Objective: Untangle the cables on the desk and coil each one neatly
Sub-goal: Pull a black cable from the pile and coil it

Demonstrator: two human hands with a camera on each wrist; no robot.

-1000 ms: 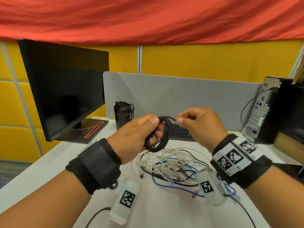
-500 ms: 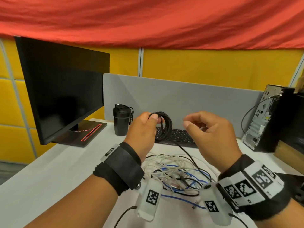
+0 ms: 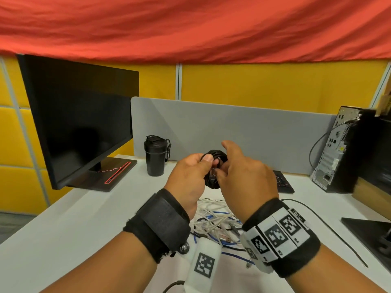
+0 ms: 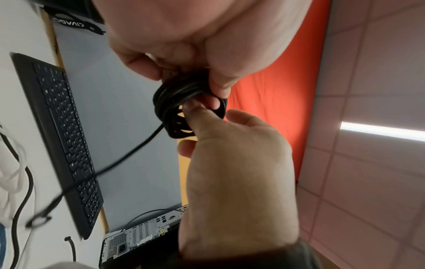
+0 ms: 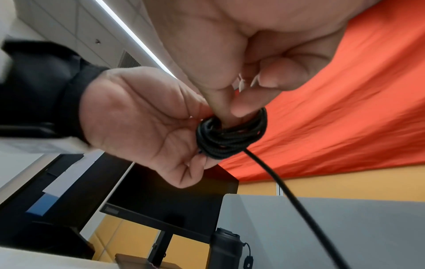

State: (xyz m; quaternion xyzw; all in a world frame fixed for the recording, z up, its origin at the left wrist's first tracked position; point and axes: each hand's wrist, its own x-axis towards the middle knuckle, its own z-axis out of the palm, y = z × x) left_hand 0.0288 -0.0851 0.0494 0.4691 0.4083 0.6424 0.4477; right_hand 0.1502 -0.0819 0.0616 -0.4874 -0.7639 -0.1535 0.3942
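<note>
A black cable coil is held up above the desk between both hands. My left hand pinches its left side, thumb on top. My right hand is at its right side, a thumb poked through the ring and curled fingers closing on the strands. In the left wrist view the coil has a loose black tail that runs down to the desk. Below the hands lies a tangle of white, blue and black cables, partly hidden by my wrists.
A dark monitor stands at the left with a black bottle beside it. A keyboard lies behind the hands against the grey divider. At the right stand a PC tower and a thin black cable.
My right hand, apart from the coil half a second ago, has come back to it and taken hold. Both hands have moved closer together.
</note>
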